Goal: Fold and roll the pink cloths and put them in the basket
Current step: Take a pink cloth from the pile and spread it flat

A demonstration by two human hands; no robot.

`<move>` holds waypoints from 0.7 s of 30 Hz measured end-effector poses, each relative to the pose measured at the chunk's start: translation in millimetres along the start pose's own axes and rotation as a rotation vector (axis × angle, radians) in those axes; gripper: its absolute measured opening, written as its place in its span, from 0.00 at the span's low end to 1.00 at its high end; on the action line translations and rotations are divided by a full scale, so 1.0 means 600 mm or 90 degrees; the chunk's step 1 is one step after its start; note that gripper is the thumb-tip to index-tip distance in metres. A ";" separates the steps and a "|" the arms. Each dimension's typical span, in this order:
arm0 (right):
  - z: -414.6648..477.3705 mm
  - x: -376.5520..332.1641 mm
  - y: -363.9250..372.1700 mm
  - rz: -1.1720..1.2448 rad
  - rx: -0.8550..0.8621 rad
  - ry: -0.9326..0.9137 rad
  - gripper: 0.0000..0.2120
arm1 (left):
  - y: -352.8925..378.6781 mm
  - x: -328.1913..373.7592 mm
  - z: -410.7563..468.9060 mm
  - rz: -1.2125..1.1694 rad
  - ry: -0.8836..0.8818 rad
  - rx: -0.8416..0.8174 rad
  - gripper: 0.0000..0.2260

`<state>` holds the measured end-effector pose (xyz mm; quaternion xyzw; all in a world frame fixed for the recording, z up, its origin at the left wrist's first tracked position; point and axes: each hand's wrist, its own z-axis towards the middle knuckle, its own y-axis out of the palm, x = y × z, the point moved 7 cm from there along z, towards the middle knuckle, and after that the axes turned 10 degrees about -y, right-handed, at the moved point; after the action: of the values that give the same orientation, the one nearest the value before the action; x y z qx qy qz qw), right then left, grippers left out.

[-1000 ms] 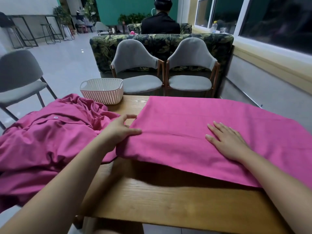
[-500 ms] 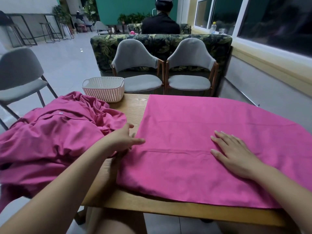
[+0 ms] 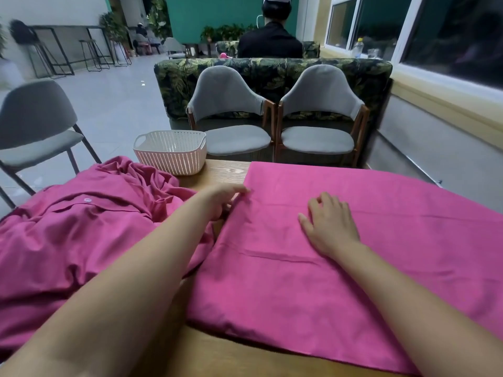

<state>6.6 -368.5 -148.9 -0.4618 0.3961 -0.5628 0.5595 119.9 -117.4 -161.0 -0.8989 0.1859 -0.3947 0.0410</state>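
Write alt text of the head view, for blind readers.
A person's hands lie on a flat pink cloth on a wooden table: the left hand at its left edge, the right hand on top. A crumpled pink pile lies left, a white basket beyond.

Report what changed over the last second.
The flat pink cloth, its near edge raised before, now lies flat and nearer. The left hand slid farther along its left edge, holding it; the right hand shifted left on top. The white plastic basket and crumpled pink cloth stayed.
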 end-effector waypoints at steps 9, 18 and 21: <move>-0.011 0.006 0.022 0.113 0.039 -0.026 0.19 | 0.001 0.088 0.098 -0.138 -0.045 -0.101 0.09; -0.014 0.009 0.029 0.135 0.022 -0.025 0.19 | -0.008 0.152 0.152 -0.197 0.007 -0.023 0.18; -0.015 0.009 0.027 0.141 0.017 -0.023 0.19 | -0.003 0.167 0.160 -0.161 0.024 -0.001 0.10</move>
<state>2.8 -375.6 -166.5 -0.4178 0.4267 -0.4944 0.6316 252.2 -159.6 -156.7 -0.9075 0.0723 -0.4136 -0.0131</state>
